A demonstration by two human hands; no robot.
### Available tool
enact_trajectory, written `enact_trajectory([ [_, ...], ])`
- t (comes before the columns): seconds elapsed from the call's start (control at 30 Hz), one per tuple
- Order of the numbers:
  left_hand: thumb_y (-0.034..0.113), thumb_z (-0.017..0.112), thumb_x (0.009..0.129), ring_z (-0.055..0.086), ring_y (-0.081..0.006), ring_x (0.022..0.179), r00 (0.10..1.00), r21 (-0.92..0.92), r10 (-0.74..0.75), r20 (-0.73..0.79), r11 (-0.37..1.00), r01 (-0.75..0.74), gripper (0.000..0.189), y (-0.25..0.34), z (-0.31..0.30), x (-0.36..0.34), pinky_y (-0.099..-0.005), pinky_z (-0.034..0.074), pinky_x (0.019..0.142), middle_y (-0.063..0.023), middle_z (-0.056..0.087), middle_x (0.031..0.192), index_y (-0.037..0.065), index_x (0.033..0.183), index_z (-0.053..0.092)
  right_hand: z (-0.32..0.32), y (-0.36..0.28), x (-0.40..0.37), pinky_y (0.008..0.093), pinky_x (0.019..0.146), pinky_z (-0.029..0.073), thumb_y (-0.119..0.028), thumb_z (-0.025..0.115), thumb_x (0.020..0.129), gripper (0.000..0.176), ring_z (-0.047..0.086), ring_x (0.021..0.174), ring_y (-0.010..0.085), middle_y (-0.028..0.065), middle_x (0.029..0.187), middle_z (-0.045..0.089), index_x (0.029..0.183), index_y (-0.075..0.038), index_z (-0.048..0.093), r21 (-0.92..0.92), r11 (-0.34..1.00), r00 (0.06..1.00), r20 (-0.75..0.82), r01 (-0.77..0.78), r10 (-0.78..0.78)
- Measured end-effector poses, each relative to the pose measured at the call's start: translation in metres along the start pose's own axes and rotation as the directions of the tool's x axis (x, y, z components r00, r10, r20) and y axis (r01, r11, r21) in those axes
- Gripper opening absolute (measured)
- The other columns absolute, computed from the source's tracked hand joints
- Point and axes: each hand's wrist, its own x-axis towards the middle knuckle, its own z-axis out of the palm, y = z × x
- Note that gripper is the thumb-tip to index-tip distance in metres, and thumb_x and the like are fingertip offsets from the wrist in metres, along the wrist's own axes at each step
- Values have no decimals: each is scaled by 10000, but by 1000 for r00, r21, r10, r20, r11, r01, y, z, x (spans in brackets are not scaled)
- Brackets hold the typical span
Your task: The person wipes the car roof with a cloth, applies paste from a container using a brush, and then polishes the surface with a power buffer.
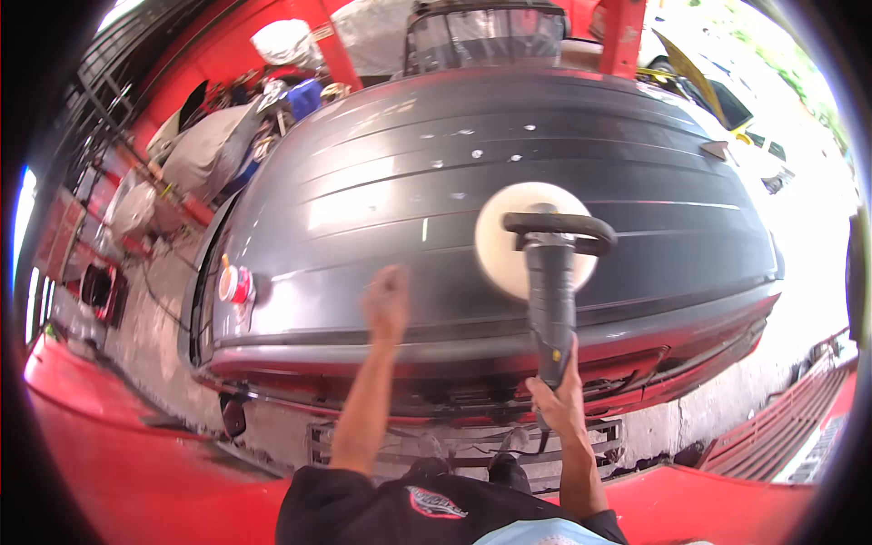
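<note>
My right hand (560, 395) is wrapped round the rear of the long dark body of a car polisher (550, 300). Its round cream pad (499, 245) rests on or just over the dark grey vehicle roof (381, 245), right of the middle. A D-shaped front handle (581, 225) sits above the pad, with no hand on it. My left hand (388, 295) is over the near part of the roof, left of the polisher. It is blurred by motion, and its fingers cannot be made out. White blobs (477, 154) dot the roof beyond the pad.
A small red and white tub (236, 284) stands at the roof's left end with a stick in it. Below me is a metal rack or step (372, 454). Covered items (213, 150) are at the far left, a red post (623, 36) at the back, and a slatted bench (772, 418) at right.
</note>
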Motion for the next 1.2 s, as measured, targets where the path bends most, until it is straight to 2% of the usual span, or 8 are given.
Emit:
enact_trajectory([
  [0.13,423,613,958,562,-342,609,979,527,-18,-202,841,125,523,-97,-93,32,-436,459,689,-99,591,572,41,601,615,29,9,21,314,524,513,-90,632,810,1000,596,553,175,156,914,665,1585,-103,0,-21,992,992,17,123,-123],
  [0.17,416,552,990,602,-330,842,982,557,-183,-41,812,174,478,-81,-115,36,-468,426,870,-127,666,807,37,725,674,36,6,22,314,524,513,-90,632,810,1000,596,553,175,156,914,665,1585,-103,0,-22,992,992,13,124,-123],
  [0.23,460,475,1008,479,-365,1240,969,622,240,-51,767,-157,491,-80,-108,19,-540,277,1088,-217,578,1268,33,1031,715,48,-4,24,318,525,518,-100,630,820,1012,602,548,184,157,906,672,1582,-110,-36,5,997,997,-4,71,-71],
  [0.43,606,346,993,-9,-392,1518,945,652,-35,326,732,-198,796,-36,-20,-14,-586,-60,1184,-282,150,1603,-56,1418,465,37,-12,27,329,543,532,-130,638,826,1035,616,586,198,167,929,673,1577,-114,-74,5,999,994,-99,49,-48],
  [0.7,555,386,997,54,-413,1512,885,477,189,425,784,-396,729,41,71,-68,-614,-25,1179,-293,224,1579,-43,1399,493,-34,-10,38,333,546,533,-134,627,816,1035,603,566,185,133,843,650,1571,-66,-78,-23,999,983,-177,36,-40],
  [0.97,459,367,1022,269,-432,1452,652,94,442,616,781,-618,641,99,146,-96,-607,118,1179,-261,358,1530,-24,1436,442,-82,-18,52,339,527,528,-127,640,806,1043,593,553,178,118,801,626,1578,-89,-60,22,999,957,-288,36,-28],
  [1.07,448,398,1011,307,-390,1446,516,21,494,700,707,-706,648,97,127,-76,-587,169,1177,-239,381,1524,-32,1445,420,-98,-20,55,334,513,519,-131,636,808,1041,582,549,171,103,772,607,1582,-102,-60,4,1000,954,-299,-7,8],
  [1.2,455,458,988,340,-336,1440,614,164,388,688,741,-652,670,49,65,-49,-577,181,1172,-216,406,1515,-34,1445,419,-99,-22,56,328,468,500,-67,626,812,1038,577,509,161,75,655,566,1584,-122,-67,58,997,949,-314,56,-35],
])
